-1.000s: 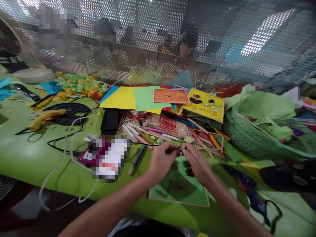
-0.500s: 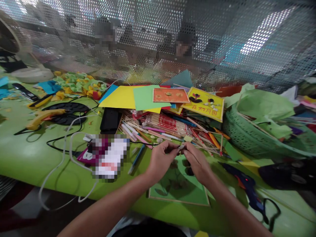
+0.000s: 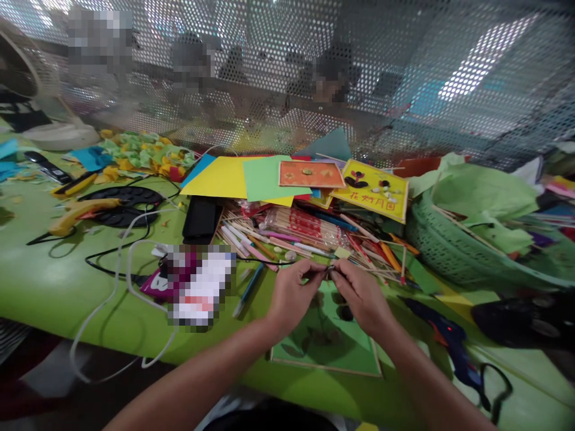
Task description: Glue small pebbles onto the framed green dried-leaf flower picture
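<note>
My left hand (image 3: 294,293) and my right hand (image 3: 359,294) meet above a green card (image 3: 323,353) with a thin pale frame and several dark round pieces on it. Both are closed in a pinch, fingertips together around something small and dark (image 3: 331,270), too tiny to make out. Sticks and pens (image 3: 287,236) lie in a heap just beyond the fingers. A yellow picture card (image 3: 368,206) and an orange one (image 3: 309,174) rest on coloured paper behind the heap.
To the right are a green basket (image 3: 444,239) and a dark blue glue gun (image 3: 453,341). On the left lie a phone with a lit screen (image 3: 204,287), white cables, and a yellow glue gun (image 3: 76,215). Behind stands a perforated metal screen (image 3: 269,114).
The fingertips have shifted slightly around the small piece, which shows less and looks darker now. Both arms stay nearly in place.
</note>
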Demonstrator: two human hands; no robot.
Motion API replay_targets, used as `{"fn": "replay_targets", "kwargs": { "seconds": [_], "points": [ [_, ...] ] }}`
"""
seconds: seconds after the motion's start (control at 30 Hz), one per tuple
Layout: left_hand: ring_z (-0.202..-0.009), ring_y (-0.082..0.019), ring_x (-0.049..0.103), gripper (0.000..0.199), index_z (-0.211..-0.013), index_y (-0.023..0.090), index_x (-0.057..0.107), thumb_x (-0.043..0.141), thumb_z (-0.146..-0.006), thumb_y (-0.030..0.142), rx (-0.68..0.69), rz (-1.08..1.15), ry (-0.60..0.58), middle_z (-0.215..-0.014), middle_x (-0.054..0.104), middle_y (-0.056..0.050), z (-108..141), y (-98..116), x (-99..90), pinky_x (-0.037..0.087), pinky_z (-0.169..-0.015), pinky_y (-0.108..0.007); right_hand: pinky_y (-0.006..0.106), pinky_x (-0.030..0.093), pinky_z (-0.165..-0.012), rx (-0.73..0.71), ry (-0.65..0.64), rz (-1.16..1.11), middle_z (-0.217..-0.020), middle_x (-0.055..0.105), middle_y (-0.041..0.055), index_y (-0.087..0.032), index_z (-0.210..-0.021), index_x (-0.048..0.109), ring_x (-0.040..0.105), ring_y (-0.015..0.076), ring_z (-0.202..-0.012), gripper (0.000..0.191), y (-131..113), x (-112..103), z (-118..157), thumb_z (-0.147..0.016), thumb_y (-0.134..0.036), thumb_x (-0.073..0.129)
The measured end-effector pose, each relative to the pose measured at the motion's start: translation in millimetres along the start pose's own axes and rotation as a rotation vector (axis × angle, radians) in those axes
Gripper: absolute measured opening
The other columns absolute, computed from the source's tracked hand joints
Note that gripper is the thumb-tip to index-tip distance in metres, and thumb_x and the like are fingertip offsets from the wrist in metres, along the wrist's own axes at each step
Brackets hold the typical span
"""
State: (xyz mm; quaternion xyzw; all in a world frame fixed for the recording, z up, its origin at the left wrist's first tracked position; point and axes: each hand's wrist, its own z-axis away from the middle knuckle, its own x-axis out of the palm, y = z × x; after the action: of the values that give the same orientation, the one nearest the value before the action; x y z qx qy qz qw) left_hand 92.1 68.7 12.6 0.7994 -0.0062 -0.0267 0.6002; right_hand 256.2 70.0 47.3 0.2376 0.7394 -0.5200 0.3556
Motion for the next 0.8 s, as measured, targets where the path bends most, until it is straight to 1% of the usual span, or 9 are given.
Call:
{"fn": "replay_targets", "kwargs": {
  "seconds": [0.1, 0.2, 0.33, 0.4, 0.5, 0.6, 0.73, 0.8],
  "points": [
    [-0.08, -0.015, 0.07, 0.01, -0.089, 0.019, 0.074, 0.065, -0.086, 0.018, 0.064, -0.053, 0.03, -0.087, 0.077, -0.003, 0.1, -2.1, 0.7, 0.052, -0.077, -0.024, 0.028, 0.028, -0.058, 0.022, -0.009, -0.008, -0.065, 0.046, -0.003, -0.023, -0.073, 0.042, 0.042, 0.015, -0.061, 0.027, 1.5, 0.2, -0.2, -0.096, -0.037, 0.044],
    [-0.082, -0.016, 0.071, 0.011, -0.088, 0.019, 0.075, 0.065, -0.085, 0.014, 0.115, -0.091, 0.059, -0.089, 0.077, -0.004, 0.0, -3.7, 0.9, 0.053, -0.08, -0.025, 0.028, 0.028, -0.058, 0.063, -0.011, -0.066, -0.063, 0.043, -0.0037, -0.022, -0.072, 0.043, 0.041, 0.0145, -0.061, 0.028, 3.1, 2.9, -0.8, -0.096, -0.037, 0.044],
    [-0.086, -0.016, 0.071, 0.014, -0.087, 0.02, 0.075, 0.065, -0.083, 0.011, 0.133, -0.077, 0.064, -0.091, 0.078, -0.004, -0.7, -3.8, 1.1, 0.054, -0.083, -0.026, 0.027, 0.025, -0.055, 0.13, 0.004, -0.169, -0.059, 0.036, -0.0052, -0.022, -0.069, 0.043, 0.036, 0.0134, -0.058, 0.027, 6.0, 7.6, -2.4, -0.092, -0.036, 0.046],
    [-0.085, -0.017, 0.071, 0.014, -0.086, 0.02, 0.075, 0.066, -0.081, 0.011, 0.08, -0.04, 0.062, -0.09, 0.078, -0.004, -1.5, -3.1, 1.8, 0.054, -0.082, -0.027, 0.027, 0.025, -0.054, 0.158, 0.029, -0.212, -0.058, 0.034, -0.0054, -0.022, -0.067, 0.042, 0.034, 0.0129, -0.057, 0.026, 6.7, 8.7, -3.2, -0.09, -0.034, 0.048],
    [-0.079, -0.017, 0.07, 0.01, -0.087, 0.019, 0.076, 0.069, -0.08, 0.016, -0.082, 0.056, 0.041, -0.086, 0.077, -0.004, -3.2, -1.5, 3.6, 0.054, -0.076, -0.027, 0.027, 0.025, -0.053, 0.178, 0.056, -0.243, -0.057, 0.034, -0.0051, -0.022, -0.065, 0.044, 0.034, 0.0127, -0.056, 0.025, 5.9, 8.0, -3.6, -0.088, -0.032, 0.049],
    [-0.072, -0.016, 0.067, 0.008, -0.083, 0.017, 0.075, 0.074, -0.076, 0.022, -0.235, 0.213, 0.02, -0.079, 0.075, -0.004, -5.5, -0.2, 5.3, 0.053, -0.069, -0.026, 0.027, 0.026, -0.053, 0.18, 0.067, -0.263, -0.056, 0.037, -0.005, -0.022, -0.065, 0.047, 0.036, 0.0128, -0.055, 0.025, 4.5, 6.2, -2.7, -0.087, -0.033, 0.049],
    [-0.071, -0.015, 0.066, 0.017, -0.077, 0.014, 0.072, 0.081, -0.069, 0.026, -0.368, 0.448, 0.014, -0.076, 0.074, -0.004, -7.9, 0.1, 6.1, 0.054, -0.072, -0.027, 0.027, 0.028, -0.053, 0.168, 0.074, -0.28, -0.056, 0.039, -0.0048, -0.022, -0.066, 0.048, 0.037, 0.0128, -0.055, 0.025, 4.0, 5.6, -1.5, -0.088, -0.032, 0.05],
    [-0.07, -0.013, 0.066, 0.023, -0.076, 0.013, 0.071, 0.084, -0.066, 0.029, -0.417, 0.523, 0.008, -0.075, 0.073, -0.003, -8.6, -0.3, 5.7, 0.054, -0.074, -0.027, 0.027, 0.029, -0.054, 0.153, 0.075, -0.266, -0.056, 0.041, -0.0045, -0.022, -0.066, 0.048, 0.038, 0.013, -0.056, 0.024, 3.4, 5.5, -1.5, -0.088, -0.031, 0.05]
  ]
}}
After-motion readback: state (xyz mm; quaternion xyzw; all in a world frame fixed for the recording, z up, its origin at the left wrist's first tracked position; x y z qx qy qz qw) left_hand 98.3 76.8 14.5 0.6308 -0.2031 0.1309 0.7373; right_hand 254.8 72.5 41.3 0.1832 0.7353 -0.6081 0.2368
